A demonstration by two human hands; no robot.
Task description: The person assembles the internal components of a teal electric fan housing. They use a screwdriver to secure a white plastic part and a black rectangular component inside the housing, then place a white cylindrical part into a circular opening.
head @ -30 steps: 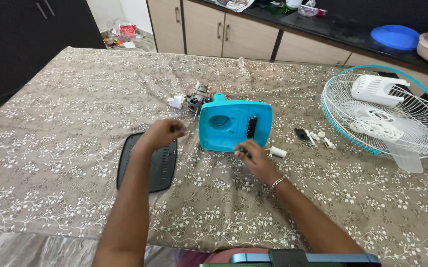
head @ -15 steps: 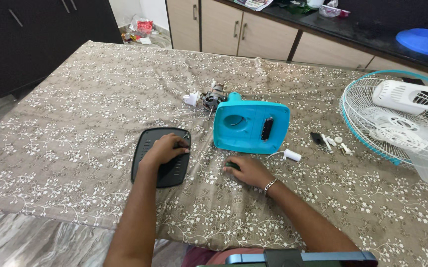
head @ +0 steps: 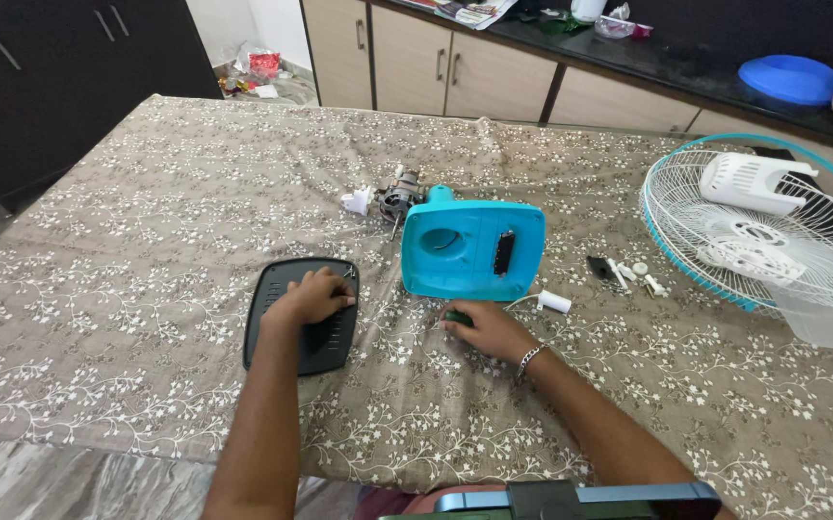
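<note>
Head view shows our left hand lying flat, fingers spread, on the black vented cover, which rests on the table to the left of the turquoise fan base. Our right hand is curled loosely on the cloth just below that base, with a small dark green tool under its fingertips; we cannot tell whether it is truly gripped or only touched. A bare motor sticks out behind the base, a small white cylinder lies just right of our right hand, and loose small parts sit between the base and the wire fan guard. To handle the cover well, we judge it best to curl the left fingers under its near edge and lift it level, steadying the base with the right hand so the small parts are not scattered.
</note>
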